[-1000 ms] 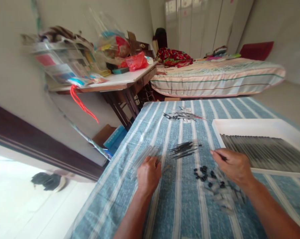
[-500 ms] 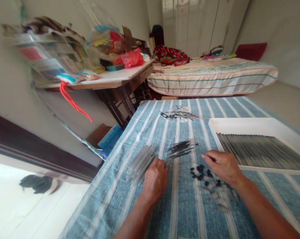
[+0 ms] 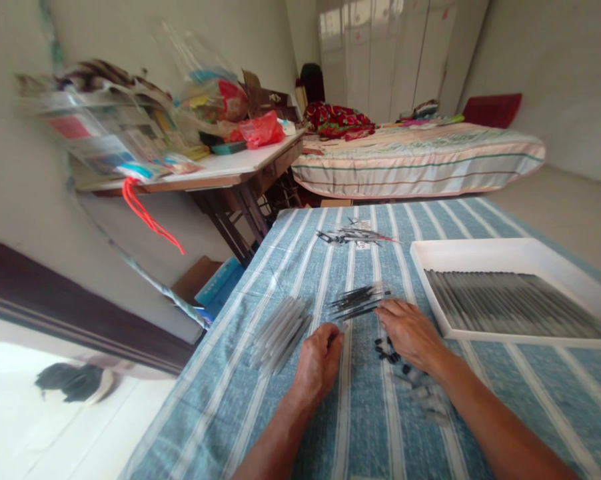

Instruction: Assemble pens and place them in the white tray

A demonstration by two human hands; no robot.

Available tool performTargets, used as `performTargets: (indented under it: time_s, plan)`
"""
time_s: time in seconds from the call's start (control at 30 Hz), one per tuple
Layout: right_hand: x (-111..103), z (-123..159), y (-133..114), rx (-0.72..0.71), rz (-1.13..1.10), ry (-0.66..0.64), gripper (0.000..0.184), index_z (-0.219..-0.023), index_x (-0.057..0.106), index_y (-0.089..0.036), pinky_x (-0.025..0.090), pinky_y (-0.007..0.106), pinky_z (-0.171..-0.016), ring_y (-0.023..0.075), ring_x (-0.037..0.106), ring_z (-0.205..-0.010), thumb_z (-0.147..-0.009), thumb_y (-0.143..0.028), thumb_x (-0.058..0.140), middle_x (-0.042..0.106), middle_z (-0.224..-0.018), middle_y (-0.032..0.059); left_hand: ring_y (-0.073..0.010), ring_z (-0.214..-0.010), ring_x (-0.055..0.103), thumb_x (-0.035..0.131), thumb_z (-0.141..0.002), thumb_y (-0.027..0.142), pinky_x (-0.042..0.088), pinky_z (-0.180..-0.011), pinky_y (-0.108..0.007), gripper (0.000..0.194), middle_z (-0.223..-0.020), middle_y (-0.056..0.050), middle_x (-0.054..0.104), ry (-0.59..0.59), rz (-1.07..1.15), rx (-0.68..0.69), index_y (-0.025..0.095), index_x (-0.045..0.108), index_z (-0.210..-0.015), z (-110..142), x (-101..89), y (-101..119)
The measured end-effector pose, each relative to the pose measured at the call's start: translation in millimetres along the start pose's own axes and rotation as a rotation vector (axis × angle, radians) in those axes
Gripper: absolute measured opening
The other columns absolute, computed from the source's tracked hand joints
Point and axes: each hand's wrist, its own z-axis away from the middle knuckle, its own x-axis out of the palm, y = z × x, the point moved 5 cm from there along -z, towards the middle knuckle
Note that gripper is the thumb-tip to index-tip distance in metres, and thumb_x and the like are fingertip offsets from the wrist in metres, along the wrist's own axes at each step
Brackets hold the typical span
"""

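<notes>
My left hand is closed in a pinch just right of a bundle of translucent grey tubes, which look like pen barrels. A small pale tip shows at its fingers, too blurred to name. My right hand reaches over the cloth, fingers together at the right end of the thin black rods, which resemble pen refills. Its fingertips meet the end of the nearest rod. Beneath that hand lie small black plugs and translucent grey cap-like pieces, partly hidden by the wrist.
A white tray holding a row of dark pen-like sticks stands at the right. Farther back is a pile of thin mixed pieces on the striped cloth. A cluttered desk and a bed stand beyond.
My right hand has moved left from above the small black plugs to the rods' right end. My left hand has shifted slightly right and down, away from the grey tubes.
</notes>
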Motion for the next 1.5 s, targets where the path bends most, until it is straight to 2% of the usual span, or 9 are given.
performTargets:
  time_s: [0.23,0.57,0.73,1.1,1.37,1.5]
  plan:
    - [-3.4,-1.4,-3.2,0.05,0.112,-0.044,0.023,-0.086,0.064,-0.018,0.033,0.031,-0.076,0.0215,0.049,-0.088,-0.085,-0.008,0.043,0.058,-0.086,0.0074,-0.0127,-0.056,0.054,0.048,-0.082,0.026,0.037,-0.056,-0.022,0.014,-0.055,0.004,0.052,0.028,0.004,-0.028,0.02,0.056,-0.073,-1.5,-4.4,-0.2]
    - [-2.8,-2.0,-9.0,0.035,0.196,-0.054,0.018,-0.074,0.062,-0.017,0.031,0.033,-0.074,0.0222,0.049,-0.084,-0.081,-0.007,0.049,0.059,-0.083,0.0076,-0.0125,-0.055,0.053,0.049,-0.081,0.028,0.038,-0.054,-0.022,0.014,-0.055,0.004,0.052,0.034,0.044,-0.033,0.02,0.057,-0.074,-0.9,-8.2,-2.0]
    - [-4.5,-1.0,-9.9,0.056,0.192,-0.06,0.02,-0.083,0.062,-0.017,0.031,0.033,-0.074,0.022,0.049,-0.084,-0.081,-0.005,0.047,0.059,-0.084,0.0072,-0.0133,-0.058,0.053,0.049,-0.081,0.026,0.037,-0.055,-0.023,0.013,-0.058,0.002,0.053,0.035,0.029,-0.016,0.019,0.058,-0.073,-0.3,-9.1,0.7]
    - [0.0,0.6,-6.5,0.115,0.167,-0.095,0.015,-0.077,0.06,-0.016,0.03,0.035,-0.076,0.0234,0.048,-0.085,-0.078,-0.009,0.047,0.058,-0.085,0.0087,-0.0115,-0.055,0.047,0.048,-0.081,0.026,0.034,-0.056,-0.023,0.014,-0.058,0.004,0.049,0.021,0.004,0.014,0.019,0.056,-0.072,0.5,-8.0,1.8]
    - [-2.4,0.5,-5.1,0.099,0.082,-0.15,0.015,-0.077,0.06,-0.017,0.032,0.034,-0.08,0.0229,0.048,-0.091,-0.079,-0.011,0.046,0.057,-0.089,0.0083,-0.0113,-0.056,0.048,0.048,-0.081,0.024,0.035,-0.056,-0.022,0.013,-0.059,0.003,0.05,0.021,-0.008,0.015,0.018,0.056,-0.073,0.6,-8.2,2.9]
    - [0.0,1.7,-2.6,0.059,0.041,-0.135,0.016,-0.077,0.06,-0.015,0.034,0.034,-0.082,0.0222,0.048,-0.092,-0.079,-0.009,0.045,0.057,-0.093,0.0091,-0.0119,-0.058,0.05,0.048,-0.081,0.024,0.036,-0.057,-0.023,0.013,-0.061,0.003,0.052,0.025,-0.037,0.018,0.018,0.057,-0.074,0.2,-9.5,2.4]
